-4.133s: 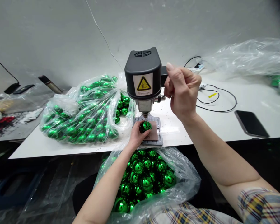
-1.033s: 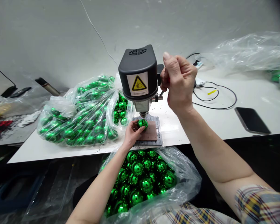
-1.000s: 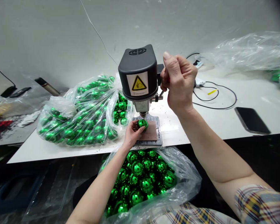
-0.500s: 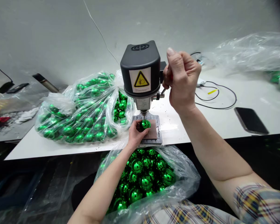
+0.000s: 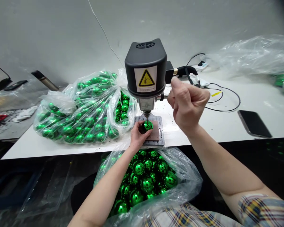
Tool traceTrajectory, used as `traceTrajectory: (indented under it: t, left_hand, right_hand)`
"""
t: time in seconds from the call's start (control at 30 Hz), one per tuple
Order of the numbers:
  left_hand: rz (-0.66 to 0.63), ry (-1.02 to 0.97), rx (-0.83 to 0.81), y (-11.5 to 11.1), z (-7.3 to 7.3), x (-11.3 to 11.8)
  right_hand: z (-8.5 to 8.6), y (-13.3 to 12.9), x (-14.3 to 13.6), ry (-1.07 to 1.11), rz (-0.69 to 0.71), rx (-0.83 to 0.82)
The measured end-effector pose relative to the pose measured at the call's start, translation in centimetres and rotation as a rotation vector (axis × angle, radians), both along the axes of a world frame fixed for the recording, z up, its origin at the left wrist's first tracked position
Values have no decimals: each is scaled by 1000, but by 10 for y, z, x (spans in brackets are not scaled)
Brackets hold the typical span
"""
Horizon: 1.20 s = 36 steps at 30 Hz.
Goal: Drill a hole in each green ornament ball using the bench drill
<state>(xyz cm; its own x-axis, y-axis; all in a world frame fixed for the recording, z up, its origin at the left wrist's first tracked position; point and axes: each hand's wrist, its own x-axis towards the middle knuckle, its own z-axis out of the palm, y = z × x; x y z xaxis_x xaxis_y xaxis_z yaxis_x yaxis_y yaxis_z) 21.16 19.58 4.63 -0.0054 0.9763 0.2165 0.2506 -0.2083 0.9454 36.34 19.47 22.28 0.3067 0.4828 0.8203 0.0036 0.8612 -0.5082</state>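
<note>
My left hand (image 5: 139, 136) pinches a shiny green ball (image 5: 148, 125) on the brown board (image 5: 156, 134), which rests on the metal base of a small drill press (image 5: 145, 67). The bit comes down right over the ball; whether it has entered the ball, I cannot tell. To the right of the black motor housing, my right hand (image 5: 189, 102) is closed around the press's feed handle, mostly hidden by the fingers. Below the table edge, an open clear plastic bag (image 5: 190, 176) full of green balls (image 5: 146, 184) lies at my lap.
Left of the press a large clear bag (image 5: 68, 126) of green balls lies on the white table (image 5: 215, 126). A phone (image 5: 254, 123) is near the right front edge, with black cables (image 5: 236, 97) behind it. More plastic wrap (image 5: 255, 53) sits at the back right.
My right hand has swung downward with the feed handle, showing more of the cables behind. My left hand still holds the ball on the board.
</note>
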Motion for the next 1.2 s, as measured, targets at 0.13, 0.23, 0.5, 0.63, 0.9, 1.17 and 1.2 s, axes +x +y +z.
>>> traceTrajectory:
  t: [0.13,0.23,0.5,0.63,0.9,1.17,1.2]
  left_hand:
    - [-19,-20,-7,-1,2,0]
    - [-16,-35,-5,-1,1,1]
    - [-23,-35,-5,-1,2,0]
    - [-6,-18,34,-1,1,0]
    - [99,105,-3,-12,23,-3]
    - [-464,381,-49,-40,99,-98]
    - [-392,361,-28,-27,101,-102]
  right_hand:
    - [-15,-5,2,-41,-12,97]
    - [-25,-7,6,-125,-13,149]
    - [-46,4,13,-238,13,391]
    - [-47,3,11,-297,30,434]
    - [30,16,2,169,131,-140]
    - [34,34,6,146,105,-206]
    - [33,34,5,147,96,-197]
